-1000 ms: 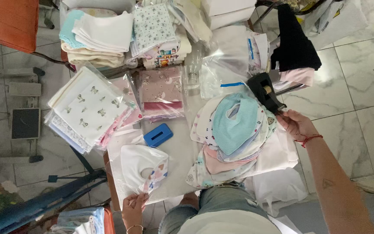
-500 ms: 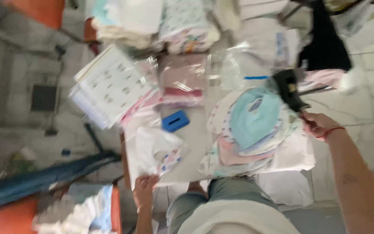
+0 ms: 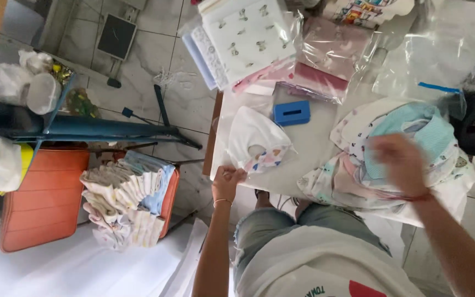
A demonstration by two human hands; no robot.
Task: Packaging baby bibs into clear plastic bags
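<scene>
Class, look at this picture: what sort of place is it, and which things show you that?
Probably a small baby-clothes packing workspace: a pile of bibs on the table, folded cloth in clear bags, another stack on an orange chair.

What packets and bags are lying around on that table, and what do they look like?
Clear bag: near table edge, held by the left hand, white bib with coloured hearts inside.
Clear packet: far left, flat, white cloth with small prints.
Clear packet: beside it, dusty pink cloth.
Empty clear bag: far right, blue strip.
Blue box: table middle, small, rectangular.

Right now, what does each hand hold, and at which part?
The left hand pinches the clear bag with a white bib at its near corner. The right hand is blurred; cannot tell.
</scene>
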